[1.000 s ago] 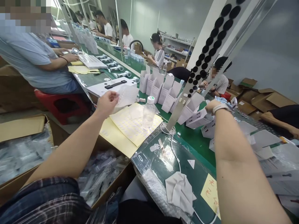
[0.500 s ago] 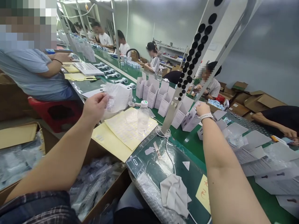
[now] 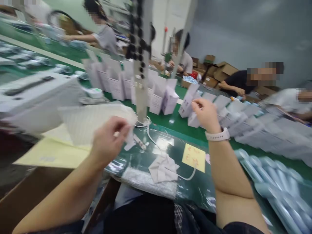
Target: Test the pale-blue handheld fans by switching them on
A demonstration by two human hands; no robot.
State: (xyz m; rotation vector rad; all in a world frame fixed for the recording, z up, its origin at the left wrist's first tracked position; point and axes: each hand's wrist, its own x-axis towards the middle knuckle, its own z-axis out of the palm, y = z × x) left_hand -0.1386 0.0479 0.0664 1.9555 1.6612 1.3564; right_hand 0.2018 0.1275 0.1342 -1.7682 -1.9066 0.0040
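Note:
My left hand (image 3: 109, 139), blurred, has thumb and fingers pinched on a translucent plastic bag (image 3: 85, 122). The bag hangs over yellow sheets (image 3: 56, 152) and hides most of a bottle with a white-and-green cap (image 3: 95, 93). My right hand (image 3: 206, 113), with a pale band on the wrist, is reached out at the row of open white boxes. Its fingers are curled together beside an upright box (image 3: 188, 100). Whatever lies between those fingertips, if anything, is too small to make out.
A metal post (image 3: 141, 94) rises from the green table (image 3: 180, 130). Light-blue handheld devices (image 3: 273, 178) lie at the right. A crumpled cloth (image 3: 164, 169), a yellow note (image 3: 194, 157) and a white cable (image 3: 151, 136) are in front. Co-workers sit across the table.
The view has swung right. My left hand has carried the plastic bag rightward, nearer the post. My right hand has stayed by the boxes, fingers curled, and the light-blue devices have come into view.

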